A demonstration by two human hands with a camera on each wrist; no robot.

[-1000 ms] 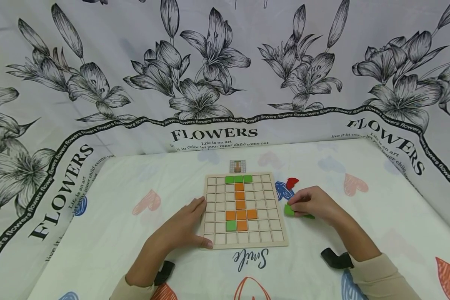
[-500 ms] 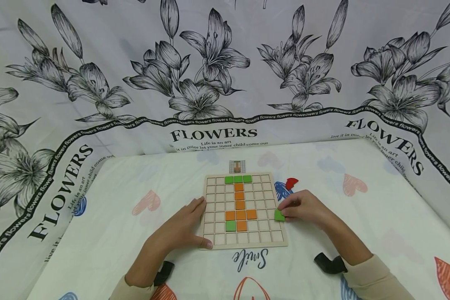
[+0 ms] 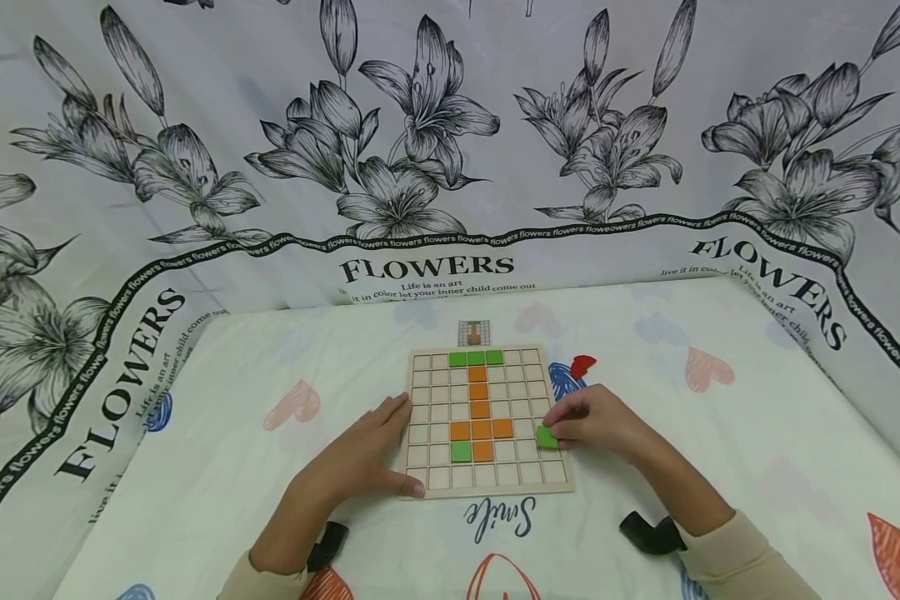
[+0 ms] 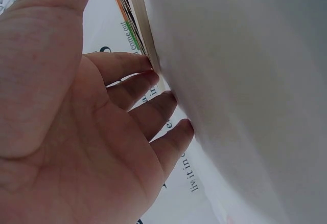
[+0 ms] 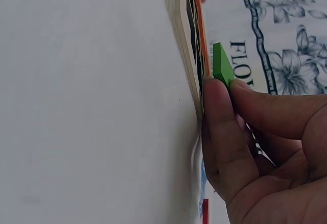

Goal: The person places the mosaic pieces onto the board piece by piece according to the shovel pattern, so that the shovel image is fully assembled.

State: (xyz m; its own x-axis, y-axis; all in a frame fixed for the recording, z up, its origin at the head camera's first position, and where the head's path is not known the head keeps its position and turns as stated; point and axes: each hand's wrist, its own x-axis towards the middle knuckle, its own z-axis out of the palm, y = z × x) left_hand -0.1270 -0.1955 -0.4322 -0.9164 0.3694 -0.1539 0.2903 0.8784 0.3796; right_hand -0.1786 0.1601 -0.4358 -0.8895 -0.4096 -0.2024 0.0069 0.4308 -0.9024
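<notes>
A pale wooden grid board (image 3: 525, 489) lies flat in the head view. Several orange square tiles (image 3: 479, 408) form a column with a short crossbar in its cells. A row of green tiles (image 3: 476, 358) fills part of its far row, and one green tile (image 3: 461, 452) sits near the bottom. My left hand (image 3: 356, 458) rests along the board's left edge, thumb at the near corner, fingers extended. With thumb and fingers, my right hand (image 3: 600, 423) pinches a loose green square tile (image 3: 547, 437) over the board's right edge; the right wrist view shows this tile (image 5: 222, 65) tilted.
A small card with a grid picture (image 3: 474, 332) stands behind the board. Beyond its right side lies a red piece (image 3: 583, 367). White cloth (image 3: 285, 483) printed with hearts covers the table, and a flower-printed curtain (image 3: 420, 150) rises behind.
My right hand has moved left from the table beside the board, carrying the green tile over the board's right edge. The left hand has stayed in place.
</notes>
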